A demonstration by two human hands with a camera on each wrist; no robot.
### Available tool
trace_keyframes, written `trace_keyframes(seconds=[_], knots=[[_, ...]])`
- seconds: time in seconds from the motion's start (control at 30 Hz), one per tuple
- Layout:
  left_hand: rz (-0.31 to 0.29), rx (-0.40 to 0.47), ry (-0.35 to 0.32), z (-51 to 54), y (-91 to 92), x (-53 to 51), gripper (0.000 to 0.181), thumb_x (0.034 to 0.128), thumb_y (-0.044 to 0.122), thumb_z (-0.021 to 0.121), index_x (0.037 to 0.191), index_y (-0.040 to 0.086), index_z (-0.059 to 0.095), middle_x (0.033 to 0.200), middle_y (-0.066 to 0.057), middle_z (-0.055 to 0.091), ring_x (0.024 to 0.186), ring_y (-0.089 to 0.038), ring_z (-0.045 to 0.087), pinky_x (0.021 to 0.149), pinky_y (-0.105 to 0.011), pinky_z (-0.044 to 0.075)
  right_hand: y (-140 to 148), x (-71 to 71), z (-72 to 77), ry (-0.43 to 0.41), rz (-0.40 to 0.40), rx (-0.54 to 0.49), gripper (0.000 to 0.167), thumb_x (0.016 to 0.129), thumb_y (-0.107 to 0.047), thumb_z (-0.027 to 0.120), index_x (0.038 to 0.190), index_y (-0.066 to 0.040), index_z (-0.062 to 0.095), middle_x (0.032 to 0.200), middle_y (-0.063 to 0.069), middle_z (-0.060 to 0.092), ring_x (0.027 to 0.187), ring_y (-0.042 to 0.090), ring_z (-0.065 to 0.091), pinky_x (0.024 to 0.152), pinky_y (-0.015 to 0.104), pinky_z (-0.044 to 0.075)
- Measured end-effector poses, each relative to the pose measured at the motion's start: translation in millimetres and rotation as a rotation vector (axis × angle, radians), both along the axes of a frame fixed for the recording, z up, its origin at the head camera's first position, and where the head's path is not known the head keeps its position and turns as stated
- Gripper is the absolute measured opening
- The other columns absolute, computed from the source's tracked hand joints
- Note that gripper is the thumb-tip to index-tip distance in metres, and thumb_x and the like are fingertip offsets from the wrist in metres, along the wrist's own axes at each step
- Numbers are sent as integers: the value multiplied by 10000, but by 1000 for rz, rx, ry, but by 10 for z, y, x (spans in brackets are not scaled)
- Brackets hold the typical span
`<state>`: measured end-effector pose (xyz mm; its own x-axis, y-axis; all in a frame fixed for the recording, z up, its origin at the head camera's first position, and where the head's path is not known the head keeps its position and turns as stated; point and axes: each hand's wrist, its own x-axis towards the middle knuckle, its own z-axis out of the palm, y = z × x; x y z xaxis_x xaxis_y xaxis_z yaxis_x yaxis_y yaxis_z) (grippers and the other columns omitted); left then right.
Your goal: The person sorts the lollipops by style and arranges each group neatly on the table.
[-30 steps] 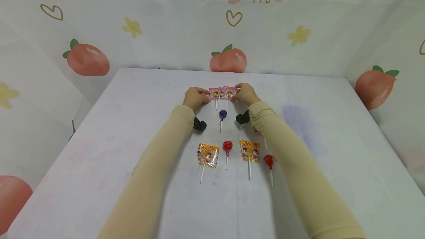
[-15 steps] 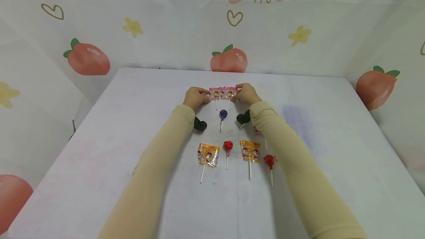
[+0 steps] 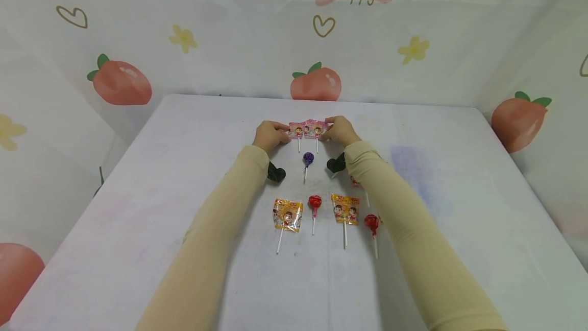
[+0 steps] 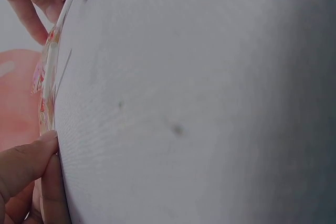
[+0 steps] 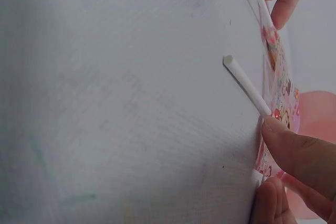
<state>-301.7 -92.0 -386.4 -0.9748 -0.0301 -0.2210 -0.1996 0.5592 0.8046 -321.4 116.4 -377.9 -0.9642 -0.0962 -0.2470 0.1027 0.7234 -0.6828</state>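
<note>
Two pink-wrapped lollipops lie side by side near the back of the table, sticks toward me. My left hand (image 3: 270, 136) pinches the outer edge of the left pink-wrapped lollipop (image 3: 296, 130); its thumb and fingertips meet at the wrapper in the left wrist view. On the other side, my right hand (image 3: 340, 131) pinches the right pink-wrapped lollipop (image 3: 315, 129), thumb beside its white stick (image 5: 247, 86). The two wrappers touch or overlap slightly. Just in front of them lies a purple lollipop (image 3: 308, 158), between my wrists.
Nearer on the white table (image 3: 294, 290) lie two red lollipops (image 3: 315, 202) and yellow-wrapped lollipops (image 3: 288, 215), (image 3: 345, 209). Black heart-shaped things (image 3: 276, 173) show by each wrist. Another wrapped lollipop (image 3: 356, 182) is partly hidden by my right sleeve. A printed cloth (image 3: 257, 40) hangs behind the table.
</note>
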Motion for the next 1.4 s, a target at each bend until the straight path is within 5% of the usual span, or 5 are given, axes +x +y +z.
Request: trace_keyframes(seconds=[0.57,0.8,1.0,1.2,1.4], knots=[[16,26,-26,11,6,-7,353,851,94,722,1202,95,692,1319,-95,590,1141,-206,472,1050,-363,378,-4,5,-7,-5,-13,-8,653,844,-101,747,1429,-45,463,1046,121,582,834,152,476,694,229,389],[14,21,-9,-11,0,-17,353,828,76,741,1179,92,704,988,-104,677,1027,-207,505,1034,-365,390,14,19,17,-15,-2,-16,672,848,-112,745,1444,-44,440,1179,175,591,900,178,500,770,260,417],[8,24,-5,-1,0,-8,352,834,81,734,1184,90,702,1214,-115,643,1179,-231,490,1074,-374,357,49,23,78,-44,-5,-34,695,860,-118,731,1468,-48,401,1300,197,565,999,207,519,885,315,441],[8,12,-3,-4,-5,-17,344,839,97,726,1183,104,704,1367,-95,562,1251,-230,470,1080,-372,353,155,43,225,-46,14,-160,669,897,-104,680,1483,-33,363,1399,225,482,1257,293,486,1062,394,389],[9,14,-14,6,-1,-1,344,851,107,721,1194,107,697,1365,-90,560,1199,-223,480,1067,-375,365,342,127,477,-40,48,-381,653,930,-93,636,1498,-20,321,1413,231,431,1263,292,469,1098,398,350]])
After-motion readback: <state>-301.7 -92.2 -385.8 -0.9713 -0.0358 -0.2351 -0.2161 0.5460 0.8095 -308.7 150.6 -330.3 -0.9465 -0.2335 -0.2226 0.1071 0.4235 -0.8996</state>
